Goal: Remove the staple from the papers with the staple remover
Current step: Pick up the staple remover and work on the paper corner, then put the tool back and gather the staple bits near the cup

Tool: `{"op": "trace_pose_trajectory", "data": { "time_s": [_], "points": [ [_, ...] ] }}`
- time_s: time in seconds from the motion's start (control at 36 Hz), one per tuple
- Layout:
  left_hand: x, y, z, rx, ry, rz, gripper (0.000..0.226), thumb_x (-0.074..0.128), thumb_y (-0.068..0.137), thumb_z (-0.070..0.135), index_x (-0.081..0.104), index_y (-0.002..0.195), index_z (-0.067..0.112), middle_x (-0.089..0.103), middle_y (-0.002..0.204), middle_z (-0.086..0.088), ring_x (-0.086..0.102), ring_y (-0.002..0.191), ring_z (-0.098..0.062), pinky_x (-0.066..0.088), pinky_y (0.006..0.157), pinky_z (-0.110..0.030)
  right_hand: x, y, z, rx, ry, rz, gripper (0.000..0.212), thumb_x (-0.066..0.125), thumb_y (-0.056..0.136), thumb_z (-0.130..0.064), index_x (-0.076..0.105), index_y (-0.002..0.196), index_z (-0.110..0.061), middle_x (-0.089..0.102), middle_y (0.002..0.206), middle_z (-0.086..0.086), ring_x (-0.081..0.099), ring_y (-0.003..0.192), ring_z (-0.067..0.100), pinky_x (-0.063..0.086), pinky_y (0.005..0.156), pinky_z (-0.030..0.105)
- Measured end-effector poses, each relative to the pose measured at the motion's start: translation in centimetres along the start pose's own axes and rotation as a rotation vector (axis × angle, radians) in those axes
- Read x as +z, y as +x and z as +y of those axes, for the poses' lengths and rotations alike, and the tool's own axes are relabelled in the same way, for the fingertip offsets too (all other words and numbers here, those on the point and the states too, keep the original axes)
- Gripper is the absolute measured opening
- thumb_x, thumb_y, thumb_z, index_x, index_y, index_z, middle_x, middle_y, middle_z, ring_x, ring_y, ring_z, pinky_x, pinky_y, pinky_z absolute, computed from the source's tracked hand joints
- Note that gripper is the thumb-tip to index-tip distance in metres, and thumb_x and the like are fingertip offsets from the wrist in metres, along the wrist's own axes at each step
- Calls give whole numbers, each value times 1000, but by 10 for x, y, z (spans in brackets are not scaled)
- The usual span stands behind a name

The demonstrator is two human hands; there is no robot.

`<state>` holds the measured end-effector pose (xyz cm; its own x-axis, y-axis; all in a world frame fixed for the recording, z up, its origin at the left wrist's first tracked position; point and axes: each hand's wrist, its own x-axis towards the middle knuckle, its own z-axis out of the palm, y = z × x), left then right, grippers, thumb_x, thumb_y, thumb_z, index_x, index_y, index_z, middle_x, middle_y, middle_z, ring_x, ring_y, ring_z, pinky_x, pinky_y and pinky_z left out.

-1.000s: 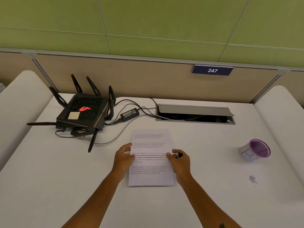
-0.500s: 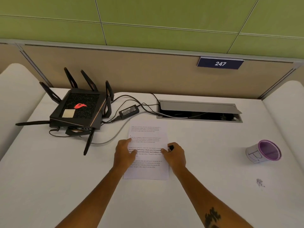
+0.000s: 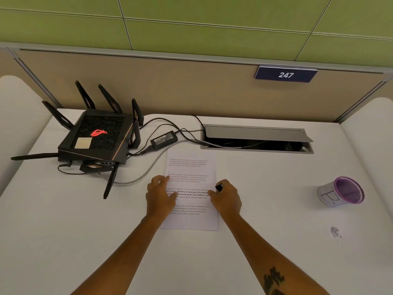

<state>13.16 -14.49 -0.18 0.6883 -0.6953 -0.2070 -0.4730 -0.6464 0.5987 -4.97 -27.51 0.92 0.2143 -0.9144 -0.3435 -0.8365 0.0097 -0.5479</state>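
The printed papers [image 3: 191, 188] lie flat mid-table [image 3: 63, 241], thin, light and apt to slide. The left hand [image 3: 161, 195] rests on their left edge, fingers loosely bent. The right hand [image 3: 225, 198] grips the small, stiff black staple remover [image 3: 219, 186] at their right edge; best pin the sheets near the staple, which is too small to locate.

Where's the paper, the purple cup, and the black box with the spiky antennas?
papers [image 3: 192, 165], head view, on the printed top part of the sheet.
purple cup [image 3: 328, 195], head view, on its white side.
router [image 3: 100, 135], head view, on its black top.

L hand [image 3: 161, 194] on papers [image 3: 191, 167]; R hand [image 3: 226, 198] grips staple remover [image 3: 219, 186]; white desk [image 3: 63, 231]
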Motion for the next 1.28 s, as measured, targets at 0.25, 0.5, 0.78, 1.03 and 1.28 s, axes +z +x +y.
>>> {"op": "trace_pose_trajectory", "data": {
  "time_s": [0.25,0.5,0.78,1.03,1.28],
  "points": [
    [-1,0,5,8,16,-3,68,84,91,32,56,151,14,50,158,-13,50,141,-35,48,115,-52,-2,2,1,-13,-22,4,39,79,89,-42,61,118,-23,72,117,-3,71,101,21,57,81,34],
    [-5,-8,5,14,1,7,65,79,95,35,54,153,15,51,158,-14,50,141,-35,48,114,-53,-14,10,19,5,265,-131,36,79,89,-30,59,119,-23,69,110,-5,68,96,15,59,80,32],
    [7,-46,-2,35,7,15,69,82,92,30,52,153,14,47,163,-16,46,145,-39,42,118,-59,-70,36,55,-114,96,-186,53,65,100,-12,46,150,-11,51,147,11,56,127,28,42,101,30],
    [15,-67,-1,70,-42,15,73,86,89,23,52,153,11,47,163,-17,45,147,-40,42,120,-57,-125,72,83,-270,-214,-74,55,63,101,-7,46,153,-7,49,144,17,57,130,34,49,107,42],
    [16,-70,4,61,7,-6,80,87,88,25,48,156,10,44,165,-19,43,148,-41,45,117,-60,-161,107,91,-362,-379,-21,46,62,104,-11,53,149,-10,60,139,12,53,133,32,48,105,46]
  ]
}}
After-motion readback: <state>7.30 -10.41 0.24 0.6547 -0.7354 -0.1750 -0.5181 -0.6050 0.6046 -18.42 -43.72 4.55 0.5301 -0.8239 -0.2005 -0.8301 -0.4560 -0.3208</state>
